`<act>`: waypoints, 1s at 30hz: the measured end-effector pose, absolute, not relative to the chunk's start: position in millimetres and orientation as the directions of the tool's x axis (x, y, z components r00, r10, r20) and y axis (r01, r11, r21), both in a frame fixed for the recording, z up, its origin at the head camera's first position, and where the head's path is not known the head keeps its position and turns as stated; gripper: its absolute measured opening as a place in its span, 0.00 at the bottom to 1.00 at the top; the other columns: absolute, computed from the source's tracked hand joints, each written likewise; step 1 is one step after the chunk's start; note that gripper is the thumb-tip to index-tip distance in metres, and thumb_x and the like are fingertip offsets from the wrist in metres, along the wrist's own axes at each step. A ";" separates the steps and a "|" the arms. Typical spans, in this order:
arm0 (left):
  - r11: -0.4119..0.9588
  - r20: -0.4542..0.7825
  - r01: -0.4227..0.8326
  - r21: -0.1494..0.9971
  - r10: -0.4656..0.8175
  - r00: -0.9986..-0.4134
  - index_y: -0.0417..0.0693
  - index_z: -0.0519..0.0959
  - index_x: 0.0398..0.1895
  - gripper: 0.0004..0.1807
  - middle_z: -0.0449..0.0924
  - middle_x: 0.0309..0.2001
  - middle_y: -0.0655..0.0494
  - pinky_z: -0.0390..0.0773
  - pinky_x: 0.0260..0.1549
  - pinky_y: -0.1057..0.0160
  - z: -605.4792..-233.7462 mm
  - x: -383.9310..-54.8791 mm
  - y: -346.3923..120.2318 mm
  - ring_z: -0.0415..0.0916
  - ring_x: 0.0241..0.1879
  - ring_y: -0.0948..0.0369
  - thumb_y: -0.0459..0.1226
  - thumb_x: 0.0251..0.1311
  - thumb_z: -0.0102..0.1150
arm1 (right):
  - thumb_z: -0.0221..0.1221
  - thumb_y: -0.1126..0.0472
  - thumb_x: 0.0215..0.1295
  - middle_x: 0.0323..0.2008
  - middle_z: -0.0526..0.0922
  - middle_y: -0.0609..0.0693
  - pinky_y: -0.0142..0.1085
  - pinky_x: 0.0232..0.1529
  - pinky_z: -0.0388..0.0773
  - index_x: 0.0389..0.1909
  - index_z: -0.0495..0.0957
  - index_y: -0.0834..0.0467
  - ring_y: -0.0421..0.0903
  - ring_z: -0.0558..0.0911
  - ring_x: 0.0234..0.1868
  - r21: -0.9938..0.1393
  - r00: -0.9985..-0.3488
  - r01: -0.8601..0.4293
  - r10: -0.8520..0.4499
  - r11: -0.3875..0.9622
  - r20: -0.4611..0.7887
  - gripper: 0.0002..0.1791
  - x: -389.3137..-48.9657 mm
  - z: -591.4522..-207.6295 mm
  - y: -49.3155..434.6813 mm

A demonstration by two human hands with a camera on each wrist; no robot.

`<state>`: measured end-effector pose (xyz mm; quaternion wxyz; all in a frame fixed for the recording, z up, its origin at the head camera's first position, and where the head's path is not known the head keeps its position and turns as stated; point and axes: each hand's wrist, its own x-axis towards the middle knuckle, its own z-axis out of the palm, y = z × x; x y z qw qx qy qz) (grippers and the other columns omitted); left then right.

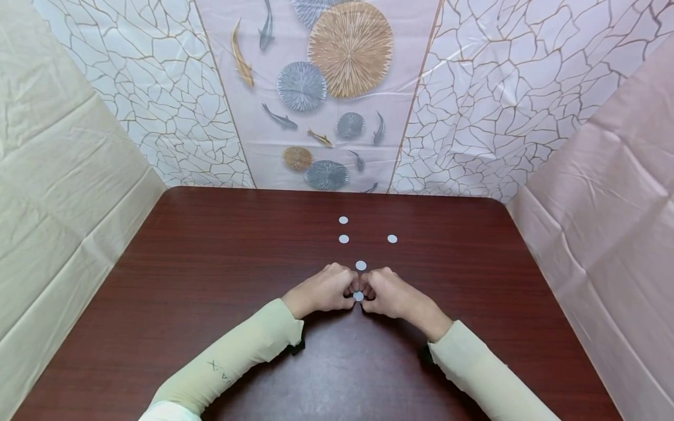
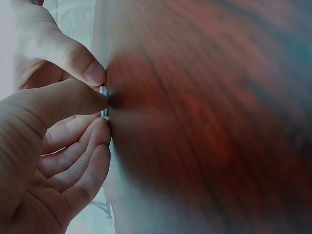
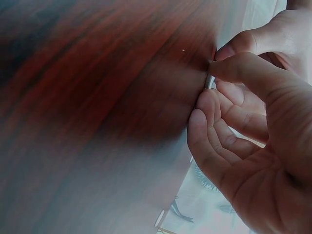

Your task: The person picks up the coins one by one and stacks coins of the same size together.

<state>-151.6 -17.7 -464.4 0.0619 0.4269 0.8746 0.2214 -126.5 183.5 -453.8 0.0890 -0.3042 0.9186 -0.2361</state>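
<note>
Both hands meet over the table around one small white disc (image 1: 358, 296), which lies flat. My left hand (image 1: 333, 287) grips its left side between thumb and curled fingers. From the right, my right hand (image 1: 395, 292) holds the opposite side the same way. In the left wrist view the disc's pale edge (image 2: 104, 101) shows between thumb and fingers, close to the tabletop. The right wrist view shows a sliver of the disc (image 3: 209, 82) beneath the fingertips. Just beyond the knuckles lies another white disc (image 1: 360, 265).
Farther back on the dark red-brown wooden table (image 1: 237, 245) lie three more white discs: a near-left one (image 1: 344, 239), a far-left one (image 1: 343, 220) and a right one (image 1: 392, 238). A patterned cloth (image 1: 326, 140) hangs behind, with plain cloths at both sides.
</note>
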 end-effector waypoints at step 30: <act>0.581 0.039 0.680 0.448 0.747 -0.664 0.40 0.85 0.44 0.09 0.88 0.40 0.51 0.84 0.44 0.62 -457.0 -194.5 -24.6 0.85 0.40 0.60 0.32 0.61 0.68 | 0.72 0.66 0.56 0.33 0.87 0.49 0.25 0.36 0.81 0.36 0.84 0.61 0.38 0.86 0.34 -0.464 -0.810 -0.501 -0.585 0.731 -0.046 0.09 -125.4 -452.8 182.7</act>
